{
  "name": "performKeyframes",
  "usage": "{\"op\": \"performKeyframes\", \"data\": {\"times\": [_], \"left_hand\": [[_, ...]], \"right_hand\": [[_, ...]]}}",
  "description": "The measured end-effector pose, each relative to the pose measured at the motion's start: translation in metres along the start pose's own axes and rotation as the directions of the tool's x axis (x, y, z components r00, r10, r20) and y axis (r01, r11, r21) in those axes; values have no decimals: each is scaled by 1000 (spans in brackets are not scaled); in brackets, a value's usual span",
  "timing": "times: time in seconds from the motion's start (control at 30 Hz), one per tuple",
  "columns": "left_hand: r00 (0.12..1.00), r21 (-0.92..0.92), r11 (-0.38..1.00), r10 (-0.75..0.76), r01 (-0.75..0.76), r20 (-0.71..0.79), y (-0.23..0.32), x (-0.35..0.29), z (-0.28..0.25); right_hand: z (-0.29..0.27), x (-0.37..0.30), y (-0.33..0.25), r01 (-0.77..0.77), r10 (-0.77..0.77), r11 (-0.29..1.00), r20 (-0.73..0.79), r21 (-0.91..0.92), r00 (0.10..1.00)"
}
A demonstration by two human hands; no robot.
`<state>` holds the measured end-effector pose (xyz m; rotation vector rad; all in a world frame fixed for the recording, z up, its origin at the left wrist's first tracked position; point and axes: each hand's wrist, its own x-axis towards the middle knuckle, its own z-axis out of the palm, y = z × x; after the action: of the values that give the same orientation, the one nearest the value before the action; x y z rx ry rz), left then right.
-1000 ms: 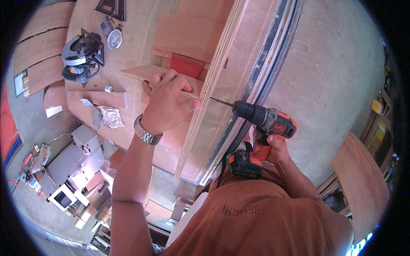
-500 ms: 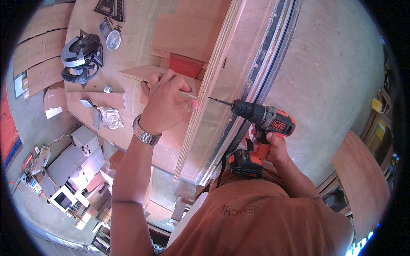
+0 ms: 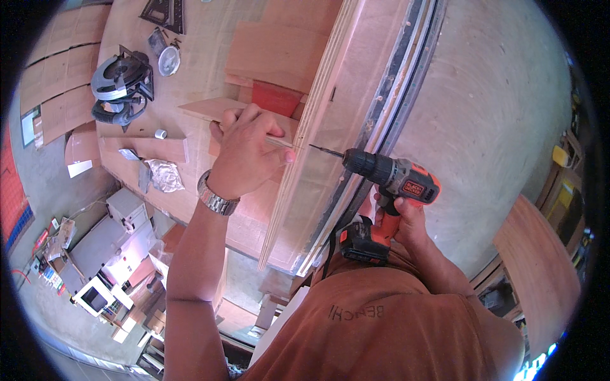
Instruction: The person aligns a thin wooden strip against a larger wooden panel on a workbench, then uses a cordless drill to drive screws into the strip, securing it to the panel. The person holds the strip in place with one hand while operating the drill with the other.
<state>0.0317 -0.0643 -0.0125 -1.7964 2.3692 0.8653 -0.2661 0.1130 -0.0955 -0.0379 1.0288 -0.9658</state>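
My right hand [image 3: 408,221] is wrapped around the grip of an orange and black cordless drill [image 3: 397,174]. A thin dark bit [image 3: 327,150] points left from its chuck, its tip a short gap away from the long upright plywood panel [image 3: 321,82]. On the panel's far side, my left hand [image 3: 246,152], with a metal watch at the wrist, grips a plywood piece [image 3: 206,108]. That piece meets the panel edge-on at my thumb. Behind my left hand lies a red flat piece [image 3: 277,98], partly covered by plywood.
A circular saw [image 3: 121,86] rests on the worktable at the left, near a round white lid [image 3: 169,60] and a black square tool [image 3: 164,14]. Crumpled foil [image 3: 165,176] lies by a plywood strip [image 3: 171,148]. A curved wooden sheet [image 3: 540,267] leans at the lower right.
The drill has edged very slightly left, its bit a touch closer to the panel. My left hand keeps its hold on the plywood piece.
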Motion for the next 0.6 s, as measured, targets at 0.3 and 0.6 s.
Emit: {"op": "performKeyframes", "data": {"times": [0.3,0.6], "left_hand": [[997,47,999,-15,12,71,-2,3,-5],[1000,-15,1000,-23,23,6,2,-4,0]], "right_hand": [[-12,4,1,-47,45,999,89,18,995],[-12,-1,2,-37,34,999,63,40,997]]}}
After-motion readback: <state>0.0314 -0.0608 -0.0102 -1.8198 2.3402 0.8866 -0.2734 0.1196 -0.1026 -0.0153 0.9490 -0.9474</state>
